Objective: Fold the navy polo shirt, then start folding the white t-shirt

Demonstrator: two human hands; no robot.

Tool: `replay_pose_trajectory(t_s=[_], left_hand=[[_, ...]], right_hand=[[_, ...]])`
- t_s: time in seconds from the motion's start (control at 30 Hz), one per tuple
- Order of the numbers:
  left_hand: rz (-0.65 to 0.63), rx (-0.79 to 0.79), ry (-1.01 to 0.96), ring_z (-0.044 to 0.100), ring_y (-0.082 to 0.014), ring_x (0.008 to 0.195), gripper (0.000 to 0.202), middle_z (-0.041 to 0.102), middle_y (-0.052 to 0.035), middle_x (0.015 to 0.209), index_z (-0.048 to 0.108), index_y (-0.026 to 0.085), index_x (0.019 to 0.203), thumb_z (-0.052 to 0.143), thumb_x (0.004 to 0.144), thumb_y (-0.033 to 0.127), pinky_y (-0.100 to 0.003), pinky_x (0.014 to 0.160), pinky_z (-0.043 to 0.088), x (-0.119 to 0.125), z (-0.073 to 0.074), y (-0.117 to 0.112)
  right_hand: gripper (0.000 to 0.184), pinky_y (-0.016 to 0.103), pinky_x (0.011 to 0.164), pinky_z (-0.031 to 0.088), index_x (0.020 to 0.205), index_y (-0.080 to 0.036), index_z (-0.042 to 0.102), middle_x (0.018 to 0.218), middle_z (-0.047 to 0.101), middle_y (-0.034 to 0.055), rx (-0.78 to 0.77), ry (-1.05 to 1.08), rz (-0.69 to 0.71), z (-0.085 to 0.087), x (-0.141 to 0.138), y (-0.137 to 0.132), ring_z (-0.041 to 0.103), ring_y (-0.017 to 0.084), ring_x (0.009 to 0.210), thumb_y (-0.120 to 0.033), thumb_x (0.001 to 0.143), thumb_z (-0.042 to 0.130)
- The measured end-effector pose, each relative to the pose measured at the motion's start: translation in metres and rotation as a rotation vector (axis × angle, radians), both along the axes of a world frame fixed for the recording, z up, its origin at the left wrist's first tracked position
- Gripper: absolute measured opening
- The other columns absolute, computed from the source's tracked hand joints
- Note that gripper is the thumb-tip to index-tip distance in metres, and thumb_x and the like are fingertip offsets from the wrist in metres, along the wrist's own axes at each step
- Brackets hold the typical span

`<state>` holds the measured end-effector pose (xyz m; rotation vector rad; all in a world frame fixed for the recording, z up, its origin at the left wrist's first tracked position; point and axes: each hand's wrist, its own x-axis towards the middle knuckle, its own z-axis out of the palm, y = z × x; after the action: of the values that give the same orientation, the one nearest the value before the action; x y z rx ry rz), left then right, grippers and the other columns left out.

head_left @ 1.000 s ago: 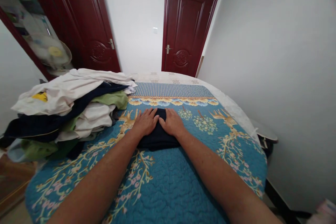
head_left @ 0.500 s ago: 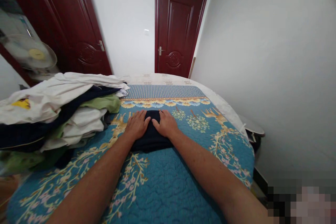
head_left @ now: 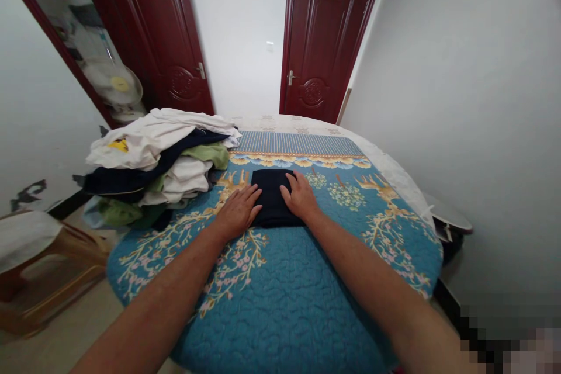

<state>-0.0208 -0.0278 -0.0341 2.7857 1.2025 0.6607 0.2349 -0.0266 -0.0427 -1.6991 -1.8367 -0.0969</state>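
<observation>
**Item:** folded dark garment point(head_left: 272, 198). Lying flat as a neat rectangle on the blue quilt point(head_left: 284, 292), about the quilt's middle, toward its far striped band.

**Left hand** point(head_left: 236, 213): resting palm-down on the quilt, fingers spread and released, fingertips touching the garment's left edge; gripping nothing.

**Right hand** point(head_left: 301, 198): lying flat over the garment's right edge, fingers straight and slack, pressing rather than clasping.

**Handling, as judged:** looking soft, light and limp. Probably sagging and coming unfolded if lifted by one corner. Not fragile, and not sliding readily on the quilted cloth. Best taken by both short sides at once, or with one palm slipping beneath and the other lying on top.

**Heap of clothes** point(head_left: 162, 158): sitting on the quilt's far left corner, near the garment but apart from it.

**Wooden stool** point(head_left: 52, 269): standing off the quilt's left edge, well apart.

**White wall** point(head_left: 460, 99): running close along the quilt's right side.

**Open room:** lying bare across the quilt's near end and right half. Narrowing on the left toward the heap. Dropping away at the quilt's rounded near edge, beneath both forearms.
</observation>
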Motion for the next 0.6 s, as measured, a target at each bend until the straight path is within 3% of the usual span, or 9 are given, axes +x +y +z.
replay_pose_trajectory(t_s=[0.1, 0.17, 0.27, 0.37, 0.5, 0.6], left_hand=[[-0.127, 0.053, -0.061, 0.045, -0.0262, 0.153, 0.046, 0.061, -0.0121, 0.154, 0.058, 0.023, 0.15, 0.04, 0.108, 0.029, -0.053, 0.129, 0.031, 0.009, 0.01, -0.012], [-0.164, 0.059, -0.068, 0.044, -0.0287, 0.154, 0.052, 0.059, -0.0133, 0.155, 0.053, 0.023, 0.155, 0.051, 0.105, 0.038, -0.054, 0.129, 0.031, 0.02, 0.013, -0.021], [-0.093, 0.04, -0.011, 0.039, -0.0387, 0.155, 0.085, 0.048, -0.0192, 0.164, 0.043, 0.019, 0.162, 0.072, 0.09, 0.056, -0.059, 0.128, 0.03, 0.036, 0.012, -0.034], [0.001, 0.039, 0.049, 0.039, -0.0412, 0.155, 0.093, 0.046, -0.0205, 0.165, 0.041, 0.018, 0.164, 0.076, 0.087, 0.058, -0.06, 0.128, 0.03, 0.047, 0.008, -0.04], [0.079, 0.077, 0.065, 0.041, -0.0411, 0.154, 0.098, 0.047, -0.0204, 0.165, 0.038, 0.019, 0.165, 0.078, 0.084, 0.057, -0.06, 0.126, 0.032, 0.055, 0.011, -0.045], [0.144, 0.092, 0.036, 0.045, -0.0422, 0.15, 0.096, 0.048, -0.0207, 0.163, 0.038, 0.018, 0.165, 0.079, 0.084, 0.05, -0.061, 0.123, 0.035, 0.063, 0.016, -0.048]], right_hand=[[0.063, 0.052, 0.118, 0.043, 0.16, -0.011, 0.046, 0.156, 0.052, 0.023, 0.015, 0.075, -0.046, -0.004, 0.006, -0.018, 0.051, 0.034, 0.144, -0.043, 0.105, 0.046], [0.064, 0.051, 0.116, 0.045, 0.16, -0.011, 0.044, 0.15, 0.059, 0.0228, 0.036, 0.138, -0.037, -0.005, 0.011, -0.025, 0.057, 0.034, 0.138, -0.041, 0.104, 0.046], [0.067, 0.05, 0.111, 0.05, 0.159, -0.013, 0.045, 0.142, 0.065, 0.0205, 0.002, 0.356, -0.092, -0.002, 0.017, -0.024, 0.065, 0.033, 0.128, -0.042, 0.098, 0.054], [0.069, 0.047, 0.102, 0.057, 0.154, -0.018, 0.05, 0.131, 0.072, 0.0162, -0.191, 0.799, -0.164, 0.003, 0.018, -0.018, 0.071, 0.031, 0.116, -0.043, 0.091, 0.065], [0.038, 0.038, 0.087, 0.062, 0.122, -0.02, 0.068, 0.106, 0.079, 0.0099, -0.408, 1.467, 0.095, 0.01, 0.01, -0.017, 0.076, 0.026, 0.094, -0.034, 0.086, 0.073], [0.026, 0.033, 0.079, 0.062, 0.105, -0.02, 0.07, 0.092, 0.079, 0.0064, -0.421, 1.691, 0.27, 0.018, 0.0, -0.023, 0.074, 0.022, 0.082, -0.028, 0.082, 0.077]])
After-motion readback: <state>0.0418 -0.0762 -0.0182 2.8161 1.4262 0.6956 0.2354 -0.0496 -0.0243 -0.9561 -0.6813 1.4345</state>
